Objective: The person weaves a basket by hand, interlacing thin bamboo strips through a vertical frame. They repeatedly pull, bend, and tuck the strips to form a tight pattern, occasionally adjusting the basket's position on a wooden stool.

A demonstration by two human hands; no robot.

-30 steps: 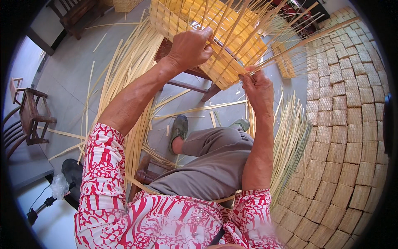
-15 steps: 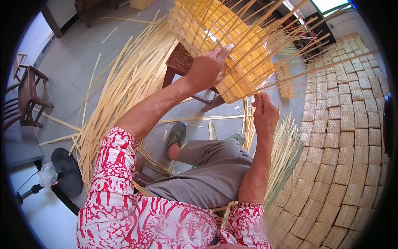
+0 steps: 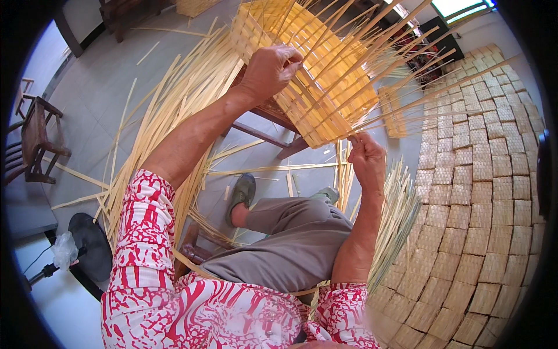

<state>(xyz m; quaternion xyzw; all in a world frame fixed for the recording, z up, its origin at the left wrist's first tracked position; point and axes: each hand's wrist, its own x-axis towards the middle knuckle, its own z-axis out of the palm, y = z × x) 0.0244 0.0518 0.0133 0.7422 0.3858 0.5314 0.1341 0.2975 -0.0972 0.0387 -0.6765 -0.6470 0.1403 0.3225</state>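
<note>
An unfinished basket [image 3: 317, 113] of yellow woven bamboo strips tilts on a dark wooden stool [image 3: 273, 112], its loose stake ends fanning out to the upper right. Over its near long side, my left hand [image 3: 270, 71] is closed in a pinch, thumb against curled fingers; whatever lies between the fingertips is too small to make out. At the basket's lower right corner, my right hand [image 3: 367, 156] pinches a thin bamboo strip [image 3: 353, 136] between thumb and forefinger, with the other fingers curled in.
Long loose bamboo strips [image 3: 157, 122] lie heaped on the grey floor at left, and a greener bundle [image 3: 398, 215] is beside my right arm. Rows of woven pieces [image 3: 465, 221] cover the right side. A small wooden chair [image 3: 43, 136] and a fan-like black disc [image 3: 90, 250] stand at left.
My left hand has drawn back up and left along the basket's near side, its extended forefinger now curled into a pinch. My right hand stays at the corner. The view has shifted slightly.
</note>
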